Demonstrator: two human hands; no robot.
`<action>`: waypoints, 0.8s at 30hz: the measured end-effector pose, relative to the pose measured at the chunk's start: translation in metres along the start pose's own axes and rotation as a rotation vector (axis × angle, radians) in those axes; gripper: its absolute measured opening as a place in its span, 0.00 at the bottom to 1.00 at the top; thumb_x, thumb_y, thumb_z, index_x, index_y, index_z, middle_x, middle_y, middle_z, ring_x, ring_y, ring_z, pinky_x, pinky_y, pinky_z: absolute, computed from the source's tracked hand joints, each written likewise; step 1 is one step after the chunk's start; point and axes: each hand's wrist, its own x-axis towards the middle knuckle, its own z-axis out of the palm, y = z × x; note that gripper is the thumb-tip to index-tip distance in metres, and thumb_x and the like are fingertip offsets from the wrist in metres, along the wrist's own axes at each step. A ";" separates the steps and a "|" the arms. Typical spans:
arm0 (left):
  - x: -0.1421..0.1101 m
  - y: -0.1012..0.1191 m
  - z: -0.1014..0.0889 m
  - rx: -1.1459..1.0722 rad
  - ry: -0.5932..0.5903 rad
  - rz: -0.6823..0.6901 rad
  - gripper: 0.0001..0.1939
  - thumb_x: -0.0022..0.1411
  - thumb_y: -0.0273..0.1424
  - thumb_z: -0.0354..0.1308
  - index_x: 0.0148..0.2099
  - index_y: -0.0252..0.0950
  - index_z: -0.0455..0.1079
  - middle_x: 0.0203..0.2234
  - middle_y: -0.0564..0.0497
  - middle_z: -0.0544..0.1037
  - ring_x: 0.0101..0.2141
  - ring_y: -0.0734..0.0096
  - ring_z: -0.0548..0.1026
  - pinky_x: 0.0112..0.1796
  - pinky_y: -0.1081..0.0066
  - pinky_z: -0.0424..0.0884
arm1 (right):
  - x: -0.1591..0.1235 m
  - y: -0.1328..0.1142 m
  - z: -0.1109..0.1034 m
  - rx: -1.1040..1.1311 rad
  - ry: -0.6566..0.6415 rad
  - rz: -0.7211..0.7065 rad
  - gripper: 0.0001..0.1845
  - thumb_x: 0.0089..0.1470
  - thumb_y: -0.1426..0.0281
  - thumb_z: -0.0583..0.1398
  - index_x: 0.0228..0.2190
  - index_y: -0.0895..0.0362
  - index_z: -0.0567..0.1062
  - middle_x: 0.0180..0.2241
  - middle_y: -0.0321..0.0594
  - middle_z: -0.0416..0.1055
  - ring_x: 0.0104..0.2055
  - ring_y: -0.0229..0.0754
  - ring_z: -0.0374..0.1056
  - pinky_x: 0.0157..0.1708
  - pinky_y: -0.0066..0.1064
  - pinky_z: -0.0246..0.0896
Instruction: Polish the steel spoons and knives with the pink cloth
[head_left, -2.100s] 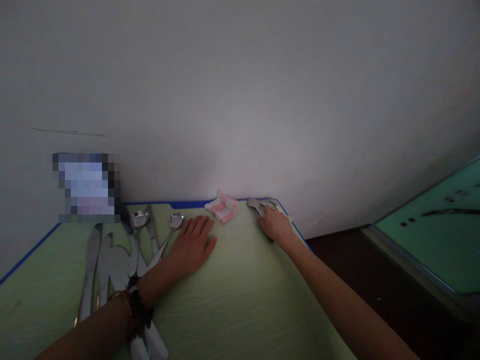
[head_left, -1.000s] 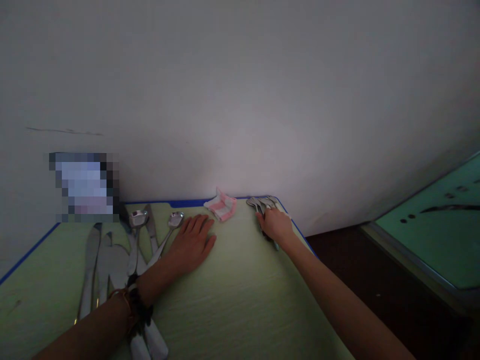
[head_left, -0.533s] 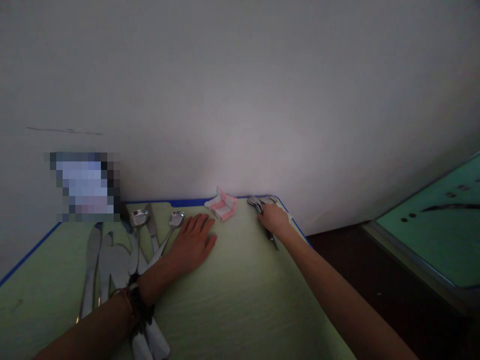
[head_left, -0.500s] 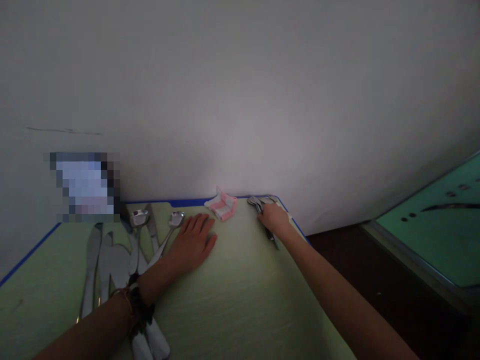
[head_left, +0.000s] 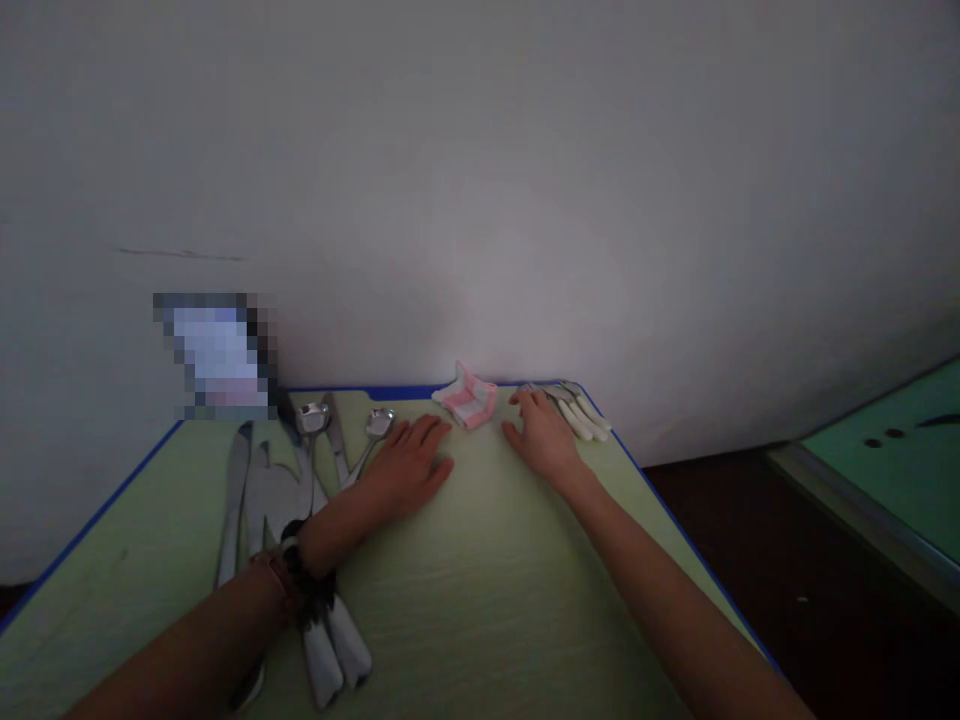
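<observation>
- While the left hand (head_left: 406, 464) lies loose, fingers outstretched beside a spoon (head_left: 380, 421) left of centre, the right hand (head_left: 546, 436) bends by white-handled cutlery (head_left: 590, 417) right of centre; I cannot tell its grip.
- At left, a screen (head_left: 216, 342) is pixelated beyond reading.

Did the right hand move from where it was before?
Yes. The right hand has shifted left, away from the right edge of the table.
</observation>
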 end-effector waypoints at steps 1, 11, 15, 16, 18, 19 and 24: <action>0.000 -0.003 -0.007 -0.042 -0.045 0.014 0.24 0.62 0.34 0.48 0.59 0.31 0.56 0.56 0.39 0.63 0.55 0.56 0.62 0.56 0.56 0.57 | -0.002 -0.010 0.001 0.059 0.018 -0.041 0.17 0.53 0.69 0.56 0.45 0.60 0.67 0.45 0.50 0.67 0.44 0.46 0.66 0.42 0.35 0.61; -0.029 -0.072 -0.104 -0.016 -0.131 -0.251 0.14 0.61 0.34 0.47 0.44 0.33 0.68 0.38 0.45 0.75 0.37 0.64 0.73 0.40 0.67 0.68 | -0.006 -0.092 0.053 0.456 0.104 -0.427 0.16 0.56 0.70 0.53 0.46 0.60 0.67 0.41 0.48 0.66 0.43 0.45 0.63 0.44 0.38 0.62; -0.052 -0.105 -0.125 0.120 -0.403 -0.530 0.11 0.57 0.35 0.52 0.37 0.34 0.71 0.35 0.45 0.77 0.36 0.62 0.75 0.36 0.68 0.69 | -0.020 -0.119 0.063 0.457 0.030 -0.655 0.20 0.56 0.62 0.55 0.49 0.54 0.68 0.42 0.47 0.65 0.45 0.46 0.61 0.47 0.41 0.60; -0.056 -0.110 -0.127 0.130 -0.438 -0.571 0.11 0.57 0.36 0.52 0.34 0.33 0.71 0.31 0.44 0.78 0.33 0.62 0.75 0.34 0.68 0.69 | -0.024 -0.123 0.063 0.443 0.004 -0.691 0.20 0.55 0.60 0.55 0.48 0.52 0.70 0.43 0.47 0.64 0.46 0.47 0.61 0.48 0.43 0.59; -0.062 -0.115 -0.130 0.087 -0.512 -0.681 0.15 0.57 0.38 0.52 0.27 0.32 0.70 0.25 0.44 0.77 0.26 0.64 0.75 0.29 0.69 0.70 | -0.033 -0.126 0.061 0.423 -0.045 -0.734 0.21 0.54 0.57 0.55 0.48 0.51 0.70 0.48 0.48 0.62 0.53 0.49 0.58 0.53 0.45 0.55; -0.064 -0.115 -0.129 -0.001 -0.586 -0.786 0.16 0.56 0.40 0.53 0.25 0.33 0.69 0.23 0.45 0.77 0.23 0.65 0.75 0.27 0.69 0.71 | -0.037 -0.127 0.060 0.416 -0.056 -0.725 0.23 0.53 0.55 0.56 0.49 0.51 0.69 0.53 0.49 0.59 0.56 0.51 0.54 0.54 0.46 0.53; -0.065 -0.117 -0.118 -0.342 -0.748 -0.957 0.12 0.48 0.34 0.63 0.20 0.33 0.67 0.17 0.50 0.74 0.21 0.68 0.74 0.26 0.71 0.74 | -0.048 -0.130 0.060 0.400 -0.130 -0.689 0.33 0.48 0.51 0.58 0.51 0.56 0.67 0.61 0.51 0.49 0.64 0.56 0.42 0.59 0.49 0.47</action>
